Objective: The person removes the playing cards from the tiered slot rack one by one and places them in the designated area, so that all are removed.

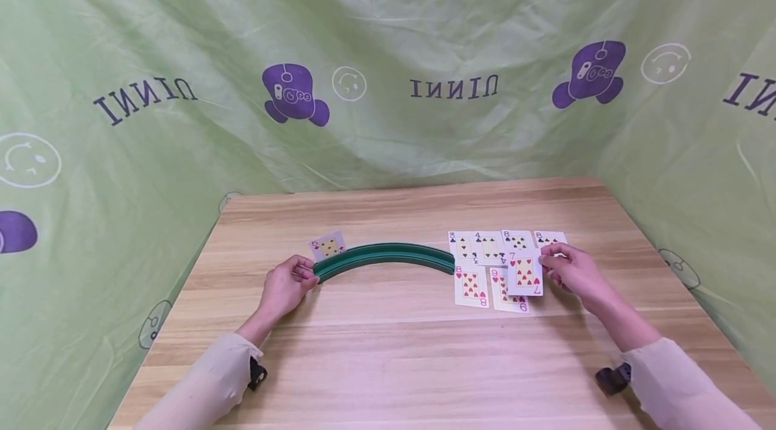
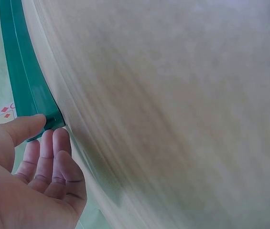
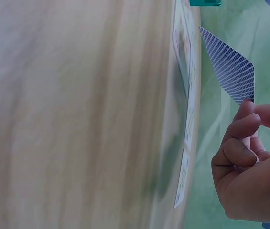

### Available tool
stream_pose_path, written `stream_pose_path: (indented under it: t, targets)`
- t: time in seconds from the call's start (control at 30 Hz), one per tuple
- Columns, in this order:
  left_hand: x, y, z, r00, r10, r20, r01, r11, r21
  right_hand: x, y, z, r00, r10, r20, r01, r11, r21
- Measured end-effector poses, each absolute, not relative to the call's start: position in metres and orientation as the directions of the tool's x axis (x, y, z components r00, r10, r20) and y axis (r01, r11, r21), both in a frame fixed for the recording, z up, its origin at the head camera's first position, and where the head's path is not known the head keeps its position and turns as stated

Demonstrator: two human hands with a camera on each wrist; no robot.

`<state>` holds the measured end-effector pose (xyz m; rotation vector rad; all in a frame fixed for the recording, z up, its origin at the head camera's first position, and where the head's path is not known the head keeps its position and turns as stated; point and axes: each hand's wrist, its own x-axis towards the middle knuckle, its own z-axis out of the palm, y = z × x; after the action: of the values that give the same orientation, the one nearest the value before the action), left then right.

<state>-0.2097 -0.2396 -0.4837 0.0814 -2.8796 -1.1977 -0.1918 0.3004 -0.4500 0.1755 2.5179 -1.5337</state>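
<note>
A curved green card holder (image 1: 388, 253) lies on the table, its left end pinched between the thumb and fingers of my left hand (image 1: 285, 290). Behind that end a red diamond card (image 1: 329, 245) stands tilted. My right hand (image 1: 572, 273) pinches the seven of hearts (image 1: 525, 273) by its right edge, raised above other cards. Its patterned back (image 3: 232, 67) faces the right wrist camera. Below it lie the eight of hearts (image 1: 471, 287) and the partly covered nine of hearts (image 1: 500, 290).
Behind these, a row of black-suit cards runs along the table: a three (image 1: 463, 246), a four (image 1: 488, 247) and two eights, one (image 1: 517, 240) in the middle and one (image 1: 550, 238) at the right. A green printed curtain (image 1: 388, 133) surrounds the wooden table (image 1: 388, 362).
</note>
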Motion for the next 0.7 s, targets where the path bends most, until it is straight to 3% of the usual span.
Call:
stream_pose_path:
  t: [0.7]
  targets:
    - [-0.21,-0.24,-0.484,-0.998,-0.056,0.017,-0.028,0.708,0.706,-0.183,0.327,-0.459,-0.957,0.075,-0.28,0.274,0.549,-0.79]
